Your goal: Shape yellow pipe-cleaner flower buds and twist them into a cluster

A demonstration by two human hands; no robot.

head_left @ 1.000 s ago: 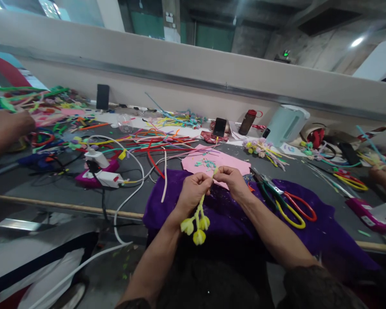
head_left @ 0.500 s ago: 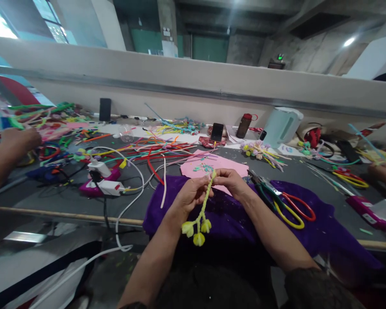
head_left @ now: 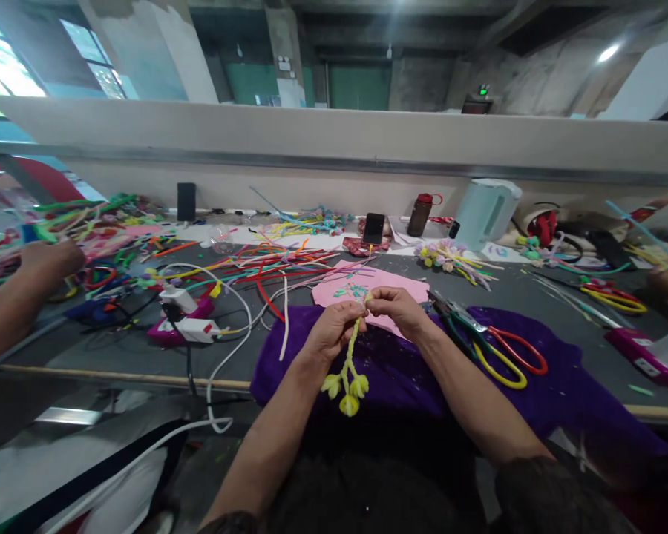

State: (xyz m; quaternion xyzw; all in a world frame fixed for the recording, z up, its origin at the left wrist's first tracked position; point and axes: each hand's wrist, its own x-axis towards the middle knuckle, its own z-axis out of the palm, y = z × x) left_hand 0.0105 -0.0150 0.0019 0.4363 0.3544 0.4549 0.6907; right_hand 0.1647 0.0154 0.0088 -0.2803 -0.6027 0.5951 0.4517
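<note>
Head view looks down on two bare forearms meeting over a dark grey table (head_left: 116, 348). Left hand (head_left: 334, 330) is curled around the upper part of a fuzzy yellow-green pipe cleaner stem (head_left: 352, 345), fingers closed on it. Right hand (head_left: 398, 308) pinches the top end of the same stem between thumb and fingertips, knuckles bent. From the left hand the stem hangs down to three small round fluffy yellow buds (head_left: 346, 389) bunched at its lower end, just in front of the table's near edge. Beneath both hands lies a rumpled purple cloth (head_left: 534, 386), soft and velvety-looking, draped over the table edge. Just beyond the fingers is a flat pink sheet (head_left: 395, 280) with tiny green snippings scattered on it. To the right on the cloth rest pliers with green handles (head_left: 459, 326), beside scissors with one red and one yellow looped handle (head_left: 506, 356). Left of the cloth, a white power strip (head_left: 192, 328) sits with a smooth white cable (head_left: 223, 371) curling off the table. Farther back lies a loose tangle of long coloured pipe cleaners (head_left: 267, 259), a dark phone (head_left: 373, 228) propped upright, a brown bottle with a red cap (head_left: 421, 214) and a pale rounded kettle (head_left: 485, 213). Another person's hand (head_left: 53, 259) rests at the far left among more coloured stems.
</note>
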